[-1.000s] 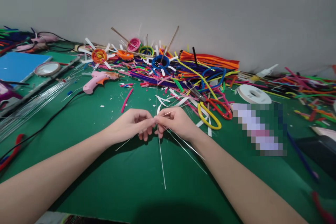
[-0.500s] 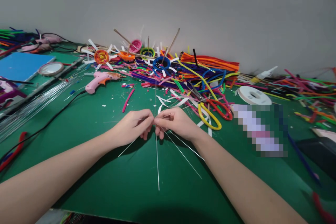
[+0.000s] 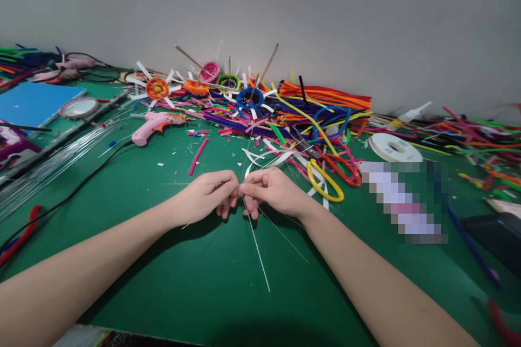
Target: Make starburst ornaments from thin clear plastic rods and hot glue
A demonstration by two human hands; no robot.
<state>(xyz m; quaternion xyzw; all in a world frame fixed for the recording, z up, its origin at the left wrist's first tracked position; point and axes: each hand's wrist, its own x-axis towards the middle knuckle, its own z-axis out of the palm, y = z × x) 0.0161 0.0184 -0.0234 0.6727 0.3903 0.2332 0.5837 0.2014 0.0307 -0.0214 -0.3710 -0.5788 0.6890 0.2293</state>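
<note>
Several thin, silvery wires [image 3: 259, 254] cross at one point and fan out from there in different directions. My left hand [image 3: 209, 194] pinches them at the crossing from the left, thumb against fingers. From the right, my right hand [image 3: 272, 191] pinches the same spot, its fingertips almost meeting those of the left. The fingers hide the crossing itself. Both hands are just above the green table [image 3: 163, 287]. Behind them lie white paper strips [image 3: 280, 158] and a pair of scissors with red and yellow handles [image 3: 325, 173].
A pink glue gun [image 3: 152, 126] with a black cord lies to the left, near a bundle of wires [image 3: 61, 154]. Colourful pipe cleaners [image 3: 325, 97] and small woven bowls [image 3: 157, 88] line the wall. A white spool [image 3: 394, 148] lies at right.
The wires have turned a little in my fingers: the long one pointing toward me has swung to the right. Both hands have stayed nearly in place.
</note>
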